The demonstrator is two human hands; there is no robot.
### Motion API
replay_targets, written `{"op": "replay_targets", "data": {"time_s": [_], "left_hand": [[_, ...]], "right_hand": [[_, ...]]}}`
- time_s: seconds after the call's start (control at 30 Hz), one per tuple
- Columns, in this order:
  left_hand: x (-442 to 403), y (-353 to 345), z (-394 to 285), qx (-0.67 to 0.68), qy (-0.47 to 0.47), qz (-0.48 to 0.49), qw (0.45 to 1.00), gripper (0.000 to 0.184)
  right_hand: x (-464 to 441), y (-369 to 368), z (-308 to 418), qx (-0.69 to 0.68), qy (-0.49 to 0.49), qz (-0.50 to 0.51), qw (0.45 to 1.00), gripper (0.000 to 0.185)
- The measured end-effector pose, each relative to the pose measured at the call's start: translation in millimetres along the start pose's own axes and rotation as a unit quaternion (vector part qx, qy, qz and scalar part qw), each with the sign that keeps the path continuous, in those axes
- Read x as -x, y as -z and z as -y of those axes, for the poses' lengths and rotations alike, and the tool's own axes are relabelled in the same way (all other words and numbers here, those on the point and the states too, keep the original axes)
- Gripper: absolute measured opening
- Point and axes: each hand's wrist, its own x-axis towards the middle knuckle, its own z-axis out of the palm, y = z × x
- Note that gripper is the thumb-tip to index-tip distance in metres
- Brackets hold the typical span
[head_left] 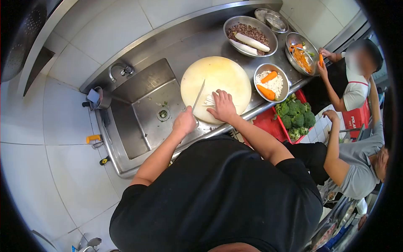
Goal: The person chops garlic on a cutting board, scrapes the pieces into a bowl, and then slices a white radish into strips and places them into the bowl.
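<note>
Beside the sink (140,105), on your round board (218,69), your left hand (184,121) has its fingers wrapped round the knife (199,98); your right hand (222,105) lies over white strips (208,100), fingers slightly spread (that much is already sliced). Farther off, two carrots (266,93) sit uncut in the small bowl (286,89); beyond, two long white pieces (252,41) lie unsliced in the large bowl (273,38).

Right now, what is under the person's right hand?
White strips show beside the right hand, on the round board; what that hand covers cannot be seen.
</note>
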Motion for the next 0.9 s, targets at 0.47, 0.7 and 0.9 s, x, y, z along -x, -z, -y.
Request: {"op": "replay_targets", "data": {"time_s": [0.47,0.7,0.9], "left_hand": [[-2,5,3,0.020,0.005,0.001,1.000,0.034],[-8,3,11,0.025,-0.016,0.006,1.000,0.033],[-9,-1,16,0.025,-0.026,0.011,0.999,0.040]], "right_hand": [[-12,4,-6,-0.053,-0.038,-0.095,0.993,0.022],[-3,6,-24,-0.018,-0.021,0.047,0.999,0.081],[3,-16,-4,0.044,-0.029,0.113,0.992,0.086]]}}
